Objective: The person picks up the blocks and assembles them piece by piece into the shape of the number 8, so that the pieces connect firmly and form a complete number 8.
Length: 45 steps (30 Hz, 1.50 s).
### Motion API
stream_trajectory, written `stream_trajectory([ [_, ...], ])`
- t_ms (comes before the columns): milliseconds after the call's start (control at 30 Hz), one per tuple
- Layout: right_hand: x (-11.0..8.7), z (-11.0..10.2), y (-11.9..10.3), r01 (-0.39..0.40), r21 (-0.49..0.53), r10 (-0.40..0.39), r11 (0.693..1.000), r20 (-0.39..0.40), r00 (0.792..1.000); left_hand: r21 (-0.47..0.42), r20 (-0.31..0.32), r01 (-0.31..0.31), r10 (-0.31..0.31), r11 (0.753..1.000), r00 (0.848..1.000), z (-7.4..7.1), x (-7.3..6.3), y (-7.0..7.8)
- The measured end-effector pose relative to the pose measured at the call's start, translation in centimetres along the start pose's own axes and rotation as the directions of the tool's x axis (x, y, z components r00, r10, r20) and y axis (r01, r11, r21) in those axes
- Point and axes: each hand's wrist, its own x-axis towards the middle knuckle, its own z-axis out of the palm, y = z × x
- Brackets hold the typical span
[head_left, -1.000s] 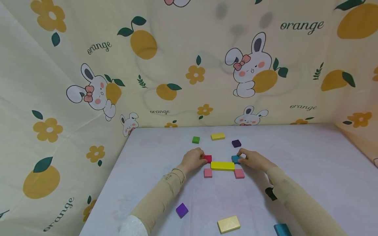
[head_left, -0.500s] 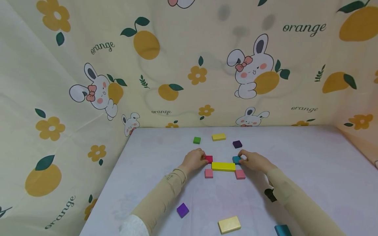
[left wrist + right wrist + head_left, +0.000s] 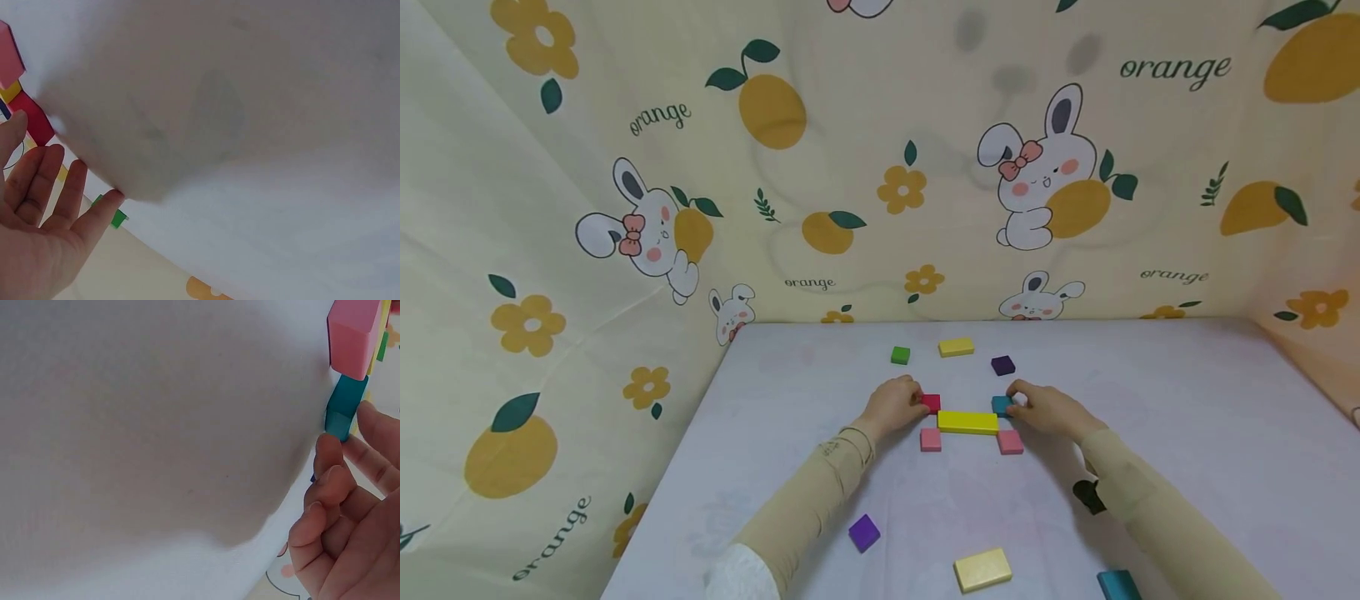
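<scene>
In the head view my left hand (image 3: 892,405) pinches a red block (image 3: 932,403) at its left side. Opposite it, my right hand (image 3: 1051,409) holds a blue block (image 3: 1001,406) between thumb and index finger. Both blocks lie at the far corners of a long yellow block (image 3: 967,422). At its near corners sit two pink blocks, the left pink block (image 3: 930,440) and the right pink block (image 3: 1011,442). The left wrist view shows the red block (image 3: 33,119) by my thumb; the right wrist view shows the blue block (image 3: 345,407) at my fingertips.
Beyond the hands lie a green block (image 3: 900,356), a yellow block (image 3: 956,347) and a dark purple block (image 3: 1003,365). Nearer are a purple block (image 3: 864,533), a pale yellow block (image 3: 982,570) and a teal block (image 3: 1118,585). A black piece (image 3: 1087,496) is partly behind the right sleeve.
The head view has shifted slightly. Both hands stay at the red and blue blocks, with hardly any visible movement.
</scene>
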Motion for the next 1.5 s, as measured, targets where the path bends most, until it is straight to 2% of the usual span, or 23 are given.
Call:
stream_trajectory([
  [300, -0.4, -0.7, -0.5, -0.013, 0.008, 0.013, 1.0, -0.007, 1.0, -0.007, 0.001, 0.01, -0.01, 1.0, 1.0, -0.2, -0.1, 0.0],
  [467, -1.1, -1.1, -0.5, 0.037, -0.013, -0.037, 0.999, -0.03, 0.999, -0.003, 0.001, 0.011, -0.011, 1.0, 1.0, -0.3, 0.0, 0.0],
  [567, -1.8, -1.2, -0.3, 0.083, -0.023, -0.084, 0.996, -0.046, 0.995, 0.0, 0.002, 0.01, -0.01, 1.0, 1.0, -0.3, -0.1, -0.1],
  [667, -2.8, -1.0, -0.2, 0.097, -0.036, -0.099, 0.995, -0.053, 0.994, -0.002, 0.006, 0.007, -0.007, 1.0, 1.0, -0.3, -0.1, -0.1],
  [800, -4.2, -0.7, 0.0, 0.094, -0.042, -0.096, 0.995, -0.043, 0.994, -0.007, 0.008, 0.008, -0.008, 1.0, 1.0, -0.2, 0.0, -0.3],
  [967, -6.0, -0.4, 1.1, 0.157, -0.018, -0.157, 0.987, -0.006, 0.988, -0.013, 0.012, 0.012, -0.012, 1.0, 1.0, 0.0, 0.1, -0.5],
  [1133, -7.9, 0.3, 2.9, 0.238, 0.032, -0.239, 0.971, 0.026, 0.971, -0.029, 0.023, 0.007, -0.006, 1.0, 1.0, 0.0, 0.1, -0.3],
  [1267, -9.8, 0.8, 4.2, 0.3, 0.115, -0.307, 0.947, 0.054, 0.95, -0.032, 0.022, 0.0, 0.0, 0.999, 1.0, -0.1, -0.1, -0.2],
  [1400, -11.5, 1.2, 5.9, 0.354, 0.242, -0.389, 0.903, 0.114, 0.914, -0.016, 0.016, -0.011, 0.011, 1.0, 1.0, 0.0, -0.1, -0.3],
  [1500, -12.6, 1.7, 7.2, 0.417, 0.318, -0.474, 0.851, 0.127, 0.871, 0.0, 0.007, -0.021, 0.021, 1.0, 1.0, -0.1, -0.1, -0.3],
])
